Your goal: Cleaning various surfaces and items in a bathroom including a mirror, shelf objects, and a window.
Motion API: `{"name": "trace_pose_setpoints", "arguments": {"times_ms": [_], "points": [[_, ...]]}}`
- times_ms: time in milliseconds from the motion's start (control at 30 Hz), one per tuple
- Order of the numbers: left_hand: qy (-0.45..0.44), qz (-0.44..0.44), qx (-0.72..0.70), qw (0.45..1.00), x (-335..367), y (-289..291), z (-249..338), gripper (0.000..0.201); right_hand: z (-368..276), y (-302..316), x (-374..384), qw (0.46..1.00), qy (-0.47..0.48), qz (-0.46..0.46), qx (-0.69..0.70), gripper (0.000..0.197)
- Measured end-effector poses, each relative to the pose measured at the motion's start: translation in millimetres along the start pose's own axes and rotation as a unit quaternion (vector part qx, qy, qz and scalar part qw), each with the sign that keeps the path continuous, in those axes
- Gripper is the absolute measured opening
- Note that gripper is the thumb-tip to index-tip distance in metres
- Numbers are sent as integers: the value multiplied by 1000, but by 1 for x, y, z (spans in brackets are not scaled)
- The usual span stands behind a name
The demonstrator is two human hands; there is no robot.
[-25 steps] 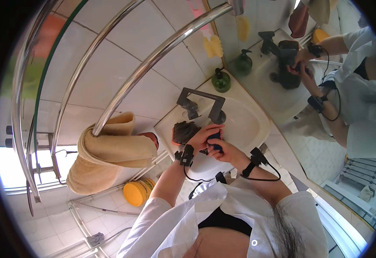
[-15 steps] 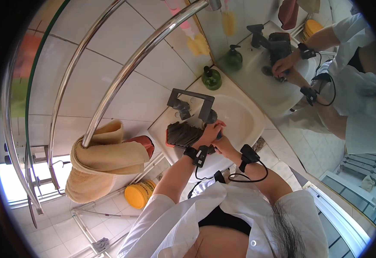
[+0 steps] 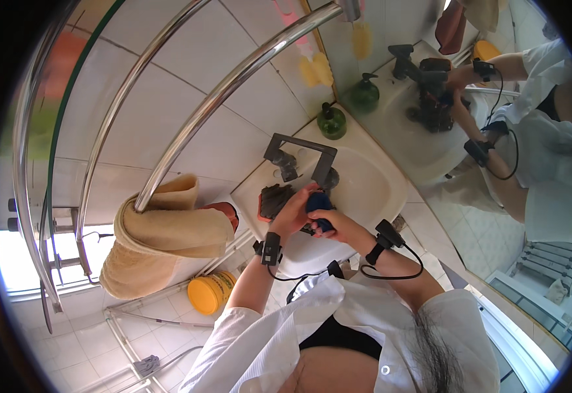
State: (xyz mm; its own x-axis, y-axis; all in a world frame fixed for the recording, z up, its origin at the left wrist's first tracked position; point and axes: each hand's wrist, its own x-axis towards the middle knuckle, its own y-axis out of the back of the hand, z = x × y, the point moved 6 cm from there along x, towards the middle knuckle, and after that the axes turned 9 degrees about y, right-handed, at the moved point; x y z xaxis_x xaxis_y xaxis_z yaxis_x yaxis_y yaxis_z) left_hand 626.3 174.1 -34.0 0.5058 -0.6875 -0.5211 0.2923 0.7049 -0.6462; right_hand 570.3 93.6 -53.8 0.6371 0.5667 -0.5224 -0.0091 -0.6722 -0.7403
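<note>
Over the near left part of the white washbasin (image 3: 376, 190), both hands meet around a dark blue rounded thing (image 3: 318, 203) whose kind I cannot make out. My right hand (image 3: 337, 226) closes around its near right side. My left hand (image 3: 290, 213) is curled against its left side, its fingertips partly hidden. A dark thing shows just below, between the hands. Left of my left hand, at the basin's left edge, is a dark grey-brown ridged, cloth-like thing (image 3: 275, 200) with an orange edge (image 3: 261, 207). A dark angular tap (image 3: 303, 144) rises behind the hands.
A green pump bottle (image 3: 331, 122) stands in the basin's back corner. A mirror (image 3: 423, 154) lines the right wall. At left, beige towels (image 3: 171, 232) hang from a chrome rail (image 3: 197, 121), above a yellow bucket (image 3: 211, 293). Cabled black devices (image 3: 271, 249) are strapped around both wrists.
My hands have drawn slightly apart, and my left hand has turned and shifted left. More of the dark blue thing now shows; less of the grey-brown thing does. The view has shifted slightly.
</note>
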Motion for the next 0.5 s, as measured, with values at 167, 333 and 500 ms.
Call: {"name": "trace_pose_setpoints", "arguments": {"times_ms": [167, 333, 500], "points": [[-137, -60, -181, 972, -29, -16, 13, 50, 11, -97, -18, 840, -222, -141, 474, 29], [-179, -64, -237, 953, -39, -21, 23, 24, -7, -109, -24, 860, -112, -129, 481, 25], [-88, 25, -82, 992, -25, -36, 40, 17, -11, -81, -22, 939, -32, -120, 321, 20]]}}
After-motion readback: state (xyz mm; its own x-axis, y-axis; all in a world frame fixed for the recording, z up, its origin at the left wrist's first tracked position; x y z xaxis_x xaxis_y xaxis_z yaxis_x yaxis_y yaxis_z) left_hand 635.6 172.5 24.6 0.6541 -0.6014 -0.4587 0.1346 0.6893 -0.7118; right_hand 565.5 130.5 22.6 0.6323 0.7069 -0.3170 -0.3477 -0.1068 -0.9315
